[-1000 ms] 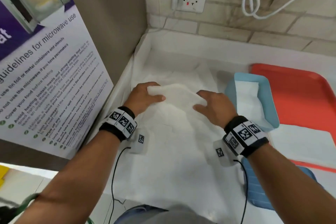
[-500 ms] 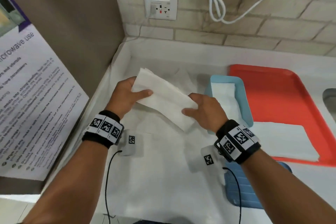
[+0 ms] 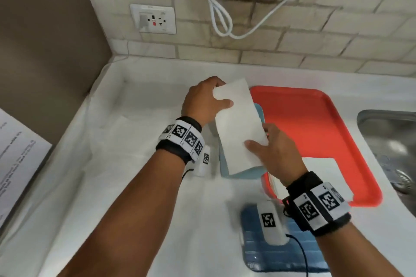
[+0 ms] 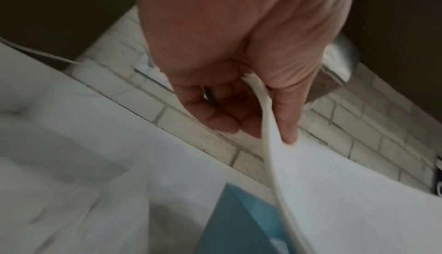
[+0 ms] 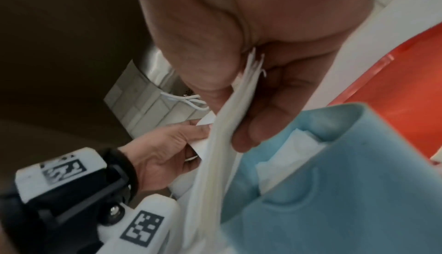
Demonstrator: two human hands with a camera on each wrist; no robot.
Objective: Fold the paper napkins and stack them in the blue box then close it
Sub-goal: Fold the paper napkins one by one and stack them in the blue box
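Note:
A folded white napkin [image 3: 238, 128] hangs over the open light-blue box [image 3: 242, 173], hiding most of it. My left hand [image 3: 208, 102] pinches the napkin's far end between thumb and fingers [image 4: 290, 131]. My right hand [image 3: 273, 152] pinches its near right edge, thumb on top. In the right wrist view the napkin [image 5: 215, 156] sits just above the box [image 5: 334, 173], which holds a folded napkin [image 5: 282, 152]. The darker blue lid [image 3: 279, 254] lies on the counter under my right wrist. One flat napkin [image 3: 324, 175] lies on the red tray [image 3: 310, 123].
The red tray stands right of the box; a steel sink [image 3: 389, 141] is at the far right. White paper [image 3: 126, 164] covers the counter on the left. A wall socket [image 3: 155, 19] and a looped white cable [image 3: 225, 22] are on the brick wall behind.
Both hands lifted the folded napkin off the counter and carried it right, turning it lengthwise over the blue box. The view also swung right, showing the sink.

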